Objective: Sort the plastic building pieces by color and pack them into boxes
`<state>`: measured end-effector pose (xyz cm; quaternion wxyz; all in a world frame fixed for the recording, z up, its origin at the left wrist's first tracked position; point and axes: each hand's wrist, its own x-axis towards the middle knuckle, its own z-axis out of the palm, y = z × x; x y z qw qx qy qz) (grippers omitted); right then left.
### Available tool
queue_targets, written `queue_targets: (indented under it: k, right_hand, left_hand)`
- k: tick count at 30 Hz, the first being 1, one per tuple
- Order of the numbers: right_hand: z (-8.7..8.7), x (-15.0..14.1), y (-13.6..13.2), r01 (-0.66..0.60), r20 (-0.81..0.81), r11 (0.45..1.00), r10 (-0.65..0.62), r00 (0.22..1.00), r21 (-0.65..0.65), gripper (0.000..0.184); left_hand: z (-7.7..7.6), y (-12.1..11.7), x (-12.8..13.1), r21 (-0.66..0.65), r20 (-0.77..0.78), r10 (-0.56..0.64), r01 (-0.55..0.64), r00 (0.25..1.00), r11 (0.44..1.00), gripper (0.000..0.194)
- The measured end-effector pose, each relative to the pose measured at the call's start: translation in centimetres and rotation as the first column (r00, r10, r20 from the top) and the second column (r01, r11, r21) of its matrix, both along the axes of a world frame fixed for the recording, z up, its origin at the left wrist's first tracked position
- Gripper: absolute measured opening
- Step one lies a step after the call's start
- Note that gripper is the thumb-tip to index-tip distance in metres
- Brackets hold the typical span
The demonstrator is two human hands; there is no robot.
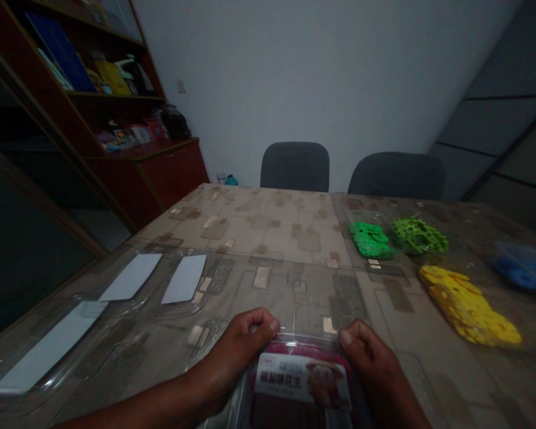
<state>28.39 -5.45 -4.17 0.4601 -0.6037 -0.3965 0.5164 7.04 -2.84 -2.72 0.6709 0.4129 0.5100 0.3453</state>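
Observation:
Close in front of me is a clear plastic container (304, 411) with a white and pink printed label that carries a cartoon figure. My left hand (245, 342) grips its far left corner, thumb on top and fingers curled. At the far right corner my right hand (370, 354) pinches the rim the same way. Something pink or magenta shows through the plastic behind the label. The container's near end runs out of the picture at the bottom.
On the left, clear trays hold white cards (185, 279). To the right stand trays of green pieces (370, 239), lime green pieces (418, 235), yellow pieces (469, 307) and blue pieces (527, 271). Two grey chairs (295, 167) are beyond the patterned tablecloth (268, 223).

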Motion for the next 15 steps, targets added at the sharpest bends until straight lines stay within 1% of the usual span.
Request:
queue_targets:
  k: [2, 3, 6, 8, 11, 15]
  right_hand:
    - [0.0, 0.1, 0.0, -0.010, -0.007, 1.000, 0.010, 1.000, -0.009, 0.052]
    - [0.0, 0.1, 0.0, -0.019, 0.000, 1.000, 0.019, 1.000, -0.001, 0.051]
    - [-0.2, 0.5, 0.2, -0.075, 0.083, 0.996, 0.070, 0.994, 0.051, 0.049]
    - [-0.2, 0.8, 0.4, -0.147, 0.145, 0.986, 0.135, 0.980, 0.075, 0.047]
    - [-0.2, 1.1, 1.0, -0.258, 0.209, 0.962, 0.235, 0.949, 0.087, 0.044]
    - [0.0, 1.2, 1.7, -0.325, 0.246, 0.942, 0.298, 0.922, 0.079, 0.041]
  left_hand:
    - [0.1, -0.1, -0.1, 0.002, 0.007, 0.002, -0.002, 1.000, 1.000, 0.049]
    - [0.1, -0.1, -0.1, 0.023, 0.000, 0.003, -0.003, 1.000, 1.000, 0.048]
    - [0.0, 0.0, 0.0, 0.140, -0.064, 0.003, 0.006, 0.998, 0.990, 0.044]
    - [-0.3, 0.1, 0.0, 0.203, -0.121, 0.005, 0.019, 0.993, 0.979, 0.038]
    - [-0.6, 0.1, 0.0, 0.222, -0.153, -0.007, 0.041, 0.988, 0.974, 0.032]
    - [-0.6, -0.2, 0.0, 0.218, -0.162, -0.011, 0.046, 0.987, 0.975, 0.032]
